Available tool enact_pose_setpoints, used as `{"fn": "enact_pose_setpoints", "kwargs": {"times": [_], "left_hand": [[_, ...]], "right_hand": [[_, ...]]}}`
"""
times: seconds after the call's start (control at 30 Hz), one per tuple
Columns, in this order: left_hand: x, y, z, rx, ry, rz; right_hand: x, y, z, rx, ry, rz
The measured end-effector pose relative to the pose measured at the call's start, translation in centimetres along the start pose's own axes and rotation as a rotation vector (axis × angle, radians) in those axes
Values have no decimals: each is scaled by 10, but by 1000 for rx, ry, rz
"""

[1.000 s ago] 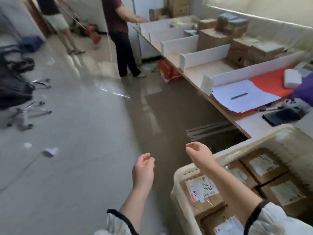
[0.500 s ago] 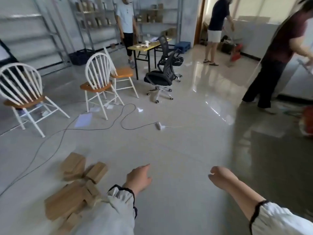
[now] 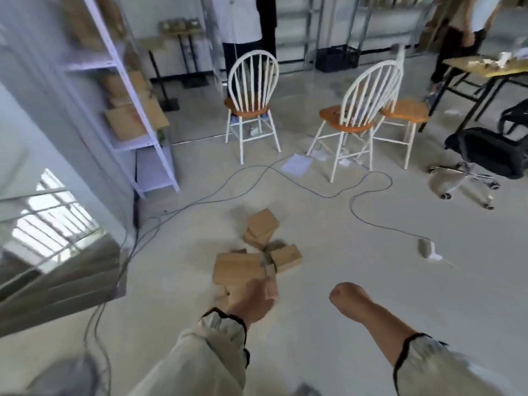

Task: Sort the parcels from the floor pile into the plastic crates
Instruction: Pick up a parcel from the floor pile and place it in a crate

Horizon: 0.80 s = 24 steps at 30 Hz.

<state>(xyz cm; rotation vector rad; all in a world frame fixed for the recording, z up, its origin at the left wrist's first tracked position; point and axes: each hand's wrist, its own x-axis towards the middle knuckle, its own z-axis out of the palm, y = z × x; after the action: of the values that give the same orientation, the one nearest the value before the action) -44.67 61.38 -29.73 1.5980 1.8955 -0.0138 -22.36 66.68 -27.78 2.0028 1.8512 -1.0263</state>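
While parcels (image 3: 243, 265) lie just ahead | my left hand (image 3: 251, 298) nearer, grip unclear | right hand (image 3: 347, 295) curled, empty, farther right

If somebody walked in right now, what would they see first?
Probably the pile of brown parcels on the bare floor, in the middle of the view. The left hand reaches out just in front of it, and the right hand hangs beside it, holding nothing. Behind the pile stand white chairs with orange seats, and a long black cable snakes across the floor.
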Motion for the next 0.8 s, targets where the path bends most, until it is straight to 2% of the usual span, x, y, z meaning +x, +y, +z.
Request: {"fn": "enact_pose_setpoints", "kwargs": {"times": [0.07,0.17,0.27,0.37,0.6,0.7,0.8], "left_hand": [[8,-23,-13,-31,57,-81],[29,-63,-24,-83,57,-197],[62,-96,-31,-133,82,-281],[113,-130,-22,-141,120,-338],[271,-218,99,-370,255,-450],[349,-268,157,-396,296,-494],[419,-314,209,-301,339,-431]], "right_hand": [[28,-39,6,10,-33,-66],[73,-82,21,-26,-124,-157],[128,-107,43,-87,-234,-210],[190,-124,69,-97,-269,-236],[359,-134,184,114,-193,-158],[438,-137,241,196,-123,-130],[521,-133,290,251,-4,-141]]}}
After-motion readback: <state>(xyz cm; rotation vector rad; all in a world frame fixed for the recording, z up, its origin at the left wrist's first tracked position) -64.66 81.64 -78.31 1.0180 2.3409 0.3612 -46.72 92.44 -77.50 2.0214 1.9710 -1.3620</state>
